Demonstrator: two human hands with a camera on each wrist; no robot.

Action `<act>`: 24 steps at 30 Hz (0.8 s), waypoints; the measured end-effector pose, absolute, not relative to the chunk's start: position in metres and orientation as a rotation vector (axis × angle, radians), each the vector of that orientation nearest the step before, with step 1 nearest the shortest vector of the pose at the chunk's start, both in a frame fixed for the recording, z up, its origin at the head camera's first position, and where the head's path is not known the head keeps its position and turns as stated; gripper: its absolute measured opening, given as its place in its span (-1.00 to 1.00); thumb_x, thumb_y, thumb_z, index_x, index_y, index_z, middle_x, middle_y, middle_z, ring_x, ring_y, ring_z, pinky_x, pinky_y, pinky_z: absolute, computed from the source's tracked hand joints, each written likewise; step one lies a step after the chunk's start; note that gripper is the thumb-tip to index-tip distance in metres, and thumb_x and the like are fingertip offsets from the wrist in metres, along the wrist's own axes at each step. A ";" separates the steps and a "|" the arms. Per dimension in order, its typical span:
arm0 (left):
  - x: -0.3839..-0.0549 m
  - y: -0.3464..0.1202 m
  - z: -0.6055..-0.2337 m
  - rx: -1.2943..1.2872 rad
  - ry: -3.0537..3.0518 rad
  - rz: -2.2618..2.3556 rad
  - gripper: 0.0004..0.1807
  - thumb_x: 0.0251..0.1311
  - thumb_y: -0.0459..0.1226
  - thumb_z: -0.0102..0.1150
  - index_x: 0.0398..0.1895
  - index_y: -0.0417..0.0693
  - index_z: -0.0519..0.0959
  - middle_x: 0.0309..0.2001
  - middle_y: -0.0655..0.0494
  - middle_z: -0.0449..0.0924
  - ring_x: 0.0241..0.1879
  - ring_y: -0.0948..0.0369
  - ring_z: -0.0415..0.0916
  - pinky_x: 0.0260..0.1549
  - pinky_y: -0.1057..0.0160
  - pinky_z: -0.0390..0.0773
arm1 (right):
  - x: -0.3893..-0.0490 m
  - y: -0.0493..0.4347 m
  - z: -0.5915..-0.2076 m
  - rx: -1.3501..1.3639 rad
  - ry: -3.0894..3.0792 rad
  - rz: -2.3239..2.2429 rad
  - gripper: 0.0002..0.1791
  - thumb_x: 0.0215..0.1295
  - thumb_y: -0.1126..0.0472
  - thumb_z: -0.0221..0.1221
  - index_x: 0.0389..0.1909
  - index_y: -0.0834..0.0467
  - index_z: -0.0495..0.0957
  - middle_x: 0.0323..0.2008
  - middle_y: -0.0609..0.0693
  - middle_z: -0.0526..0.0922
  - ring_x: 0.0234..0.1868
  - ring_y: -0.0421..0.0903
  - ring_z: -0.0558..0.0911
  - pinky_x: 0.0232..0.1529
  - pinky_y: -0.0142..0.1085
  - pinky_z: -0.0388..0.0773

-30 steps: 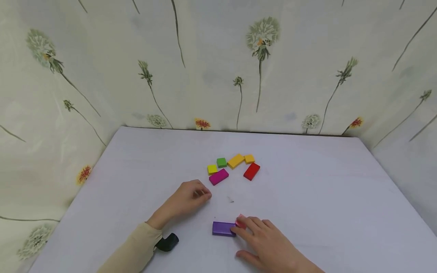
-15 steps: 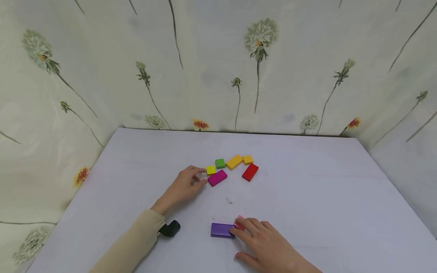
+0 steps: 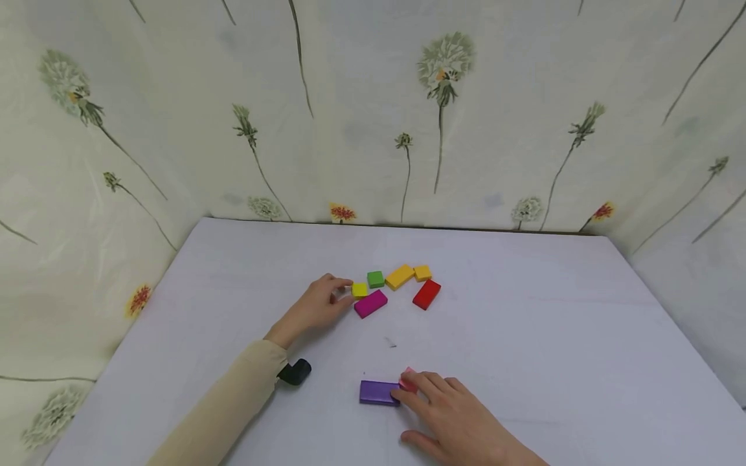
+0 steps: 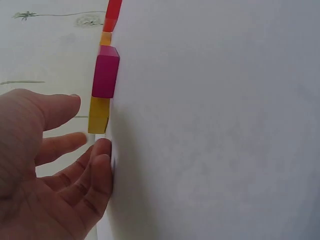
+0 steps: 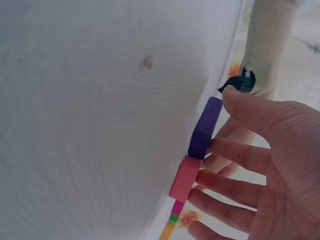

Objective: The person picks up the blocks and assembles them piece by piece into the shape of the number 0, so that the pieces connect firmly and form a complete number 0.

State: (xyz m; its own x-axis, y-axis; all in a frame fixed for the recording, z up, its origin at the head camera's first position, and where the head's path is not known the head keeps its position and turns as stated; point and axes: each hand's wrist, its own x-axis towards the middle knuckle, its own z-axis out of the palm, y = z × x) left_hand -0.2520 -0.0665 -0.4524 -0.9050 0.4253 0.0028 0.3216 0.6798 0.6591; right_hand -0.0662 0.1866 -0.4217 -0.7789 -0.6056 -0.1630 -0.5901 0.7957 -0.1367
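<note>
My left hand point(image 3: 317, 303) reaches to the yellow block point(image 3: 359, 290) from its left, thumb and forefinger spread apart at its near end. In the left wrist view a gap shows between the thumb and that block. A magenta block point(image 3: 371, 303) lies against the yellow one. My right hand point(image 3: 451, 414) rests its fingertips on a purple block point(image 3: 377, 393) and a pink block point(image 3: 408, 380), which lie end to end. The pink block is partly hidden by the fingers in the head view. In the right wrist view the thumb stands away from both blocks.
Behind lie a green block point(image 3: 375, 279), a long orange block point(image 3: 400, 276), a small orange block point(image 3: 422, 272) and a red block point(image 3: 427, 294). The white table point(image 3: 553, 349) meets a flowered curtain point(image 3: 350, 129) at its back edge. A black wrist device point(image 3: 296, 372) sits at the left cuff.
My left hand has moved forward from nearer the table's middle to the yellow block. The yellow block has shifted slightly backward in the last half second. My right hand has stayed in place.
</note>
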 end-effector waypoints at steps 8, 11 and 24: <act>-0.261 -0.061 -0.452 0.592 2.747 1.003 -0.52 0.35 -0.11 0.15 0.27 -0.09 0.48 -0.18 0.03 0.46 -0.20 0.14 0.40 -0.18 0.17 0.48 | -0.066 0.187 -0.423 -0.948 2.799 -0.134 -0.28 0.30 -0.42 -0.02 0.31 -0.07 0.43 0.27 -0.01 0.41 0.18 0.00 0.44 0.06 0.02 0.47; -0.264 -0.059 -0.452 0.592 2.761 0.974 -0.56 0.35 -0.10 0.16 0.22 -0.06 0.53 -0.21 0.05 0.44 -0.20 0.15 0.38 -0.21 0.19 0.46 | -0.065 0.187 -0.423 -0.951 2.801 -0.138 -0.28 0.30 -0.42 -0.02 0.31 -0.06 0.43 0.27 -0.01 0.41 0.18 -0.01 0.44 0.06 0.02 0.47; -0.266 -0.056 -0.453 0.596 2.787 1.028 -0.70 0.27 -0.17 0.27 0.00 -0.12 0.60 -0.20 0.06 0.47 -0.25 0.17 0.40 -0.24 0.24 0.48 | -0.065 0.188 -0.421 -0.925 2.783 -0.151 -0.28 0.29 -0.42 -0.02 0.33 -0.07 0.41 0.29 -0.01 0.38 0.20 0.00 0.42 0.10 0.02 0.45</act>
